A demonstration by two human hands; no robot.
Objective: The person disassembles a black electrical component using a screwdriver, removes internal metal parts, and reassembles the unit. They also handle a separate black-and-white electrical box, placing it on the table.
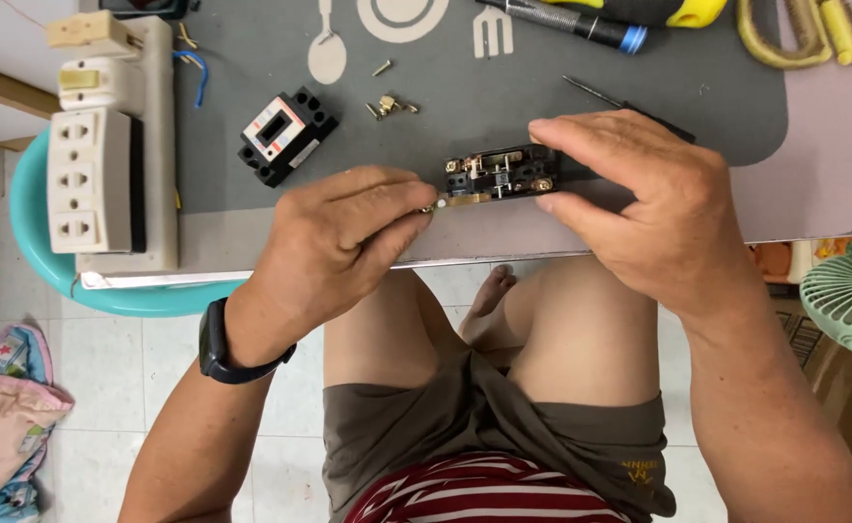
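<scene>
My right hand (653, 208) grips the small black plastic switch body with brass contacts (499, 174), thumb under, fingers over its right end, held just above the near edge of the grey rubber mat (542, 87). My left hand (343, 242) pinches a thin brass strip (463, 199) at the body's lower left corner, thumb and forefinger closed tight on it. Black smartwatch (222, 344) on left wrist. On mat: black breaker cover with white-red label (285, 136), loose brass screws (390, 105), thin dark screwdriver shaft (600, 95). Cream socket board (106, 145) far left, well apart.
</scene>
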